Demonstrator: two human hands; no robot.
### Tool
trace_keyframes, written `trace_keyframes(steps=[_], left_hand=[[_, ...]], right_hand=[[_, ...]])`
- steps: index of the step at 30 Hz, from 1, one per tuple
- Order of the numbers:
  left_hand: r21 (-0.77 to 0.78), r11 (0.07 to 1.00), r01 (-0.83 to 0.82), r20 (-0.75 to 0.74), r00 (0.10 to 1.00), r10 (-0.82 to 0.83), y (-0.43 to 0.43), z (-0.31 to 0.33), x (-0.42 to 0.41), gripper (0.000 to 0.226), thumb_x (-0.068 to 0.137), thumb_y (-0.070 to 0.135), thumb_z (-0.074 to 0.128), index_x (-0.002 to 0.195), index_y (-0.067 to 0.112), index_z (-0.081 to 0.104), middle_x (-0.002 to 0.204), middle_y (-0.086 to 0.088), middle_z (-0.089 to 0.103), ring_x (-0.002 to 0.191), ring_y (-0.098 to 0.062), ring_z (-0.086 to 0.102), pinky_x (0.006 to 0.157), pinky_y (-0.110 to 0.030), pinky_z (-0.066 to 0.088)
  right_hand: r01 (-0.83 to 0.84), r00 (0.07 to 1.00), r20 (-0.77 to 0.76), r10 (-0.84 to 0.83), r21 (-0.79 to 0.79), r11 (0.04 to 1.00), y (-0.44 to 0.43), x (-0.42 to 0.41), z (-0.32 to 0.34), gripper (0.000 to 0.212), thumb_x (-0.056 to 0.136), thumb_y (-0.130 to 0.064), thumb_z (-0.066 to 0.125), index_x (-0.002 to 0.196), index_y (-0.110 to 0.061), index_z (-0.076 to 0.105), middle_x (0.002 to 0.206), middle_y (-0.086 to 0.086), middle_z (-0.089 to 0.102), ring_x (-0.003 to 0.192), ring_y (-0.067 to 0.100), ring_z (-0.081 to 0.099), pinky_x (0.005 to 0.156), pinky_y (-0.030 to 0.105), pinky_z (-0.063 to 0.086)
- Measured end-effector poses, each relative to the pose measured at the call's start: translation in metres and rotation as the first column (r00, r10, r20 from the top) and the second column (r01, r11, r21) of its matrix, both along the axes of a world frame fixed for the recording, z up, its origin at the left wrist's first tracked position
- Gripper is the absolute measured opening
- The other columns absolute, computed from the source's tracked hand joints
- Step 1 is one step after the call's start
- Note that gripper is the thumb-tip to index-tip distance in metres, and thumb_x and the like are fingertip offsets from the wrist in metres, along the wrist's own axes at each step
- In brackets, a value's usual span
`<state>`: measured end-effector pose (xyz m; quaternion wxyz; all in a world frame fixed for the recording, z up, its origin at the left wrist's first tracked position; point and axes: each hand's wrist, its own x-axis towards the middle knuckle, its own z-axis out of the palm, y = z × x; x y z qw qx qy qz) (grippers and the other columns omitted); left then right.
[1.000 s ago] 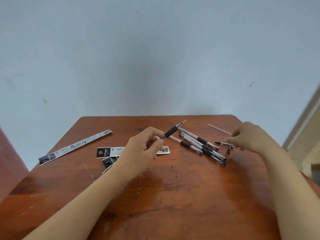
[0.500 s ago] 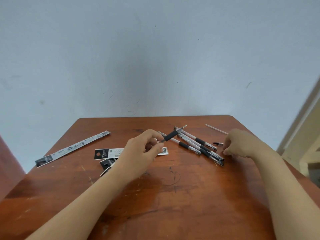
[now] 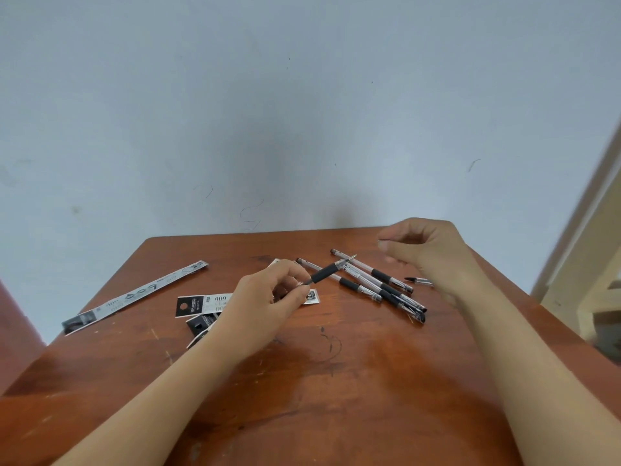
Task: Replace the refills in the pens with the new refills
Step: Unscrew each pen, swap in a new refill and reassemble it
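My left hand pinches a pen with a black grip, its metal tip pointing up and to the right, just above the table. Several clear pens with black grips lie in a loose pile right of it. A small black and silver pen tip piece lies on the table beside the pile. My right hand hovers over the far right of the pile, fingers loosely curled, and I see nothing in it. It hides the table behind it.
A long refill package lies at the left of the brown wooden table. Black and white package cards lie under my left wrist. A pale wall stands right behind the table's far edge.
My right hand has lifted off the table near the small tip piece and moved up and back. The tip piece stays on the table. My left hand has lowered the pen slightly.
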<state>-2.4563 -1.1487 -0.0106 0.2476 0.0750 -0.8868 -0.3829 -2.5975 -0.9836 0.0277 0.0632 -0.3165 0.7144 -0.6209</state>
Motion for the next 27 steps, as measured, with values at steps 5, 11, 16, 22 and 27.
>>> trace_keyframes(steps=[5,11,16,22,27], left_hand=[[0.003,1.0,-0.01,-0.007,1.0,0.01,0.0,0.001,0.0,0.023,0.085,0.016,0.058,0.079,0.038,0.054,0.076,0.002,0.064,0.06,-0.007,0.052,0.059,-0.015,0.044],[0.012,1.0,-0.014,0.0,1.0,0.014,0.0,0.001,0.0,0.021,0.084,0.016,0.058,0.079,0.037,0.055,0.074,0.003,0.063,0.058,-0.006,0.052,0.058,-0.013,0.043],[0.001,1.0,-0.004,0.018,1.0,0.004,0.0,0.0,0.001,0.02,0.085,0.018,0.058,0.08,0.037,0.055,0.073,0.006,0.062,0.059,-0.005,0.052,0.058,-0.013,0.043],[0.009,1.0,0.016,0.006,1.0,-0.016,0.001,0.001,0.001,0.024,0.083,0.015,0.06,0.078,0.037,0.056,0.072,0.004,0.062,0.058,-0.006,0.051,0.056,-0.011,0.042],[0.01,1.0,0.019,0.004,1.0,-0.019,-0.003,-0.002,0.002,0.024,0.08,0.014,0.064,0.076,0.037,0.058,0.071,0.004,0.061,0.058,-0.004,0.05,0.056,-0.01,0.041]], right_hand=[[-0.077,0.997,-0.029,0.077,0.009,0.997,-0.005,0.01,0.0,0.026,0.075,0.001,0.069,0.066,-0.024,0.067,0.053,-0.015,0.065,0.048,-0.002,0.056,0.052,0.011,0.047],[-0.169,0.983,-0.058,0.172,0.044,0.985,-0.007,0.014,-0.001,0.024,0.075,0.002,0.068,0.069,-0.02,0.066,0.053,-0.016,0.065,0.05,-0.004,0.057,0.056,0.008,0.046],[-0.158,0.984,-0.073,0.163,0.074,0.985,-0.009,0.013,-0.003,0.021,0.075,0.0,0.069,0.071,-0.021,0.067,0.059,-0.013,0.066,0.054,-0.004,0.057,0.059,0.009,0.048],[-0.195,0.973,-0.099,0.21,0.144,0.97,-0.011,0.019,-0.004,0.027,0.075,0.0,0.069,0.066,-0.026,0.067,0.067,-0.003,0.067,0.058,-0.002,0.06,0.059,0.006,0.047],[-0.208,0.967,-0.108,0.232,0.198,0.958,-0.015,0.022,-0.007,0.023,0.076,-0.005,0.069,0.067,-0.026,0.069,0.051,-0.007,0.064,0.056,0.005,0.058,0.06,0.013,0.047]])
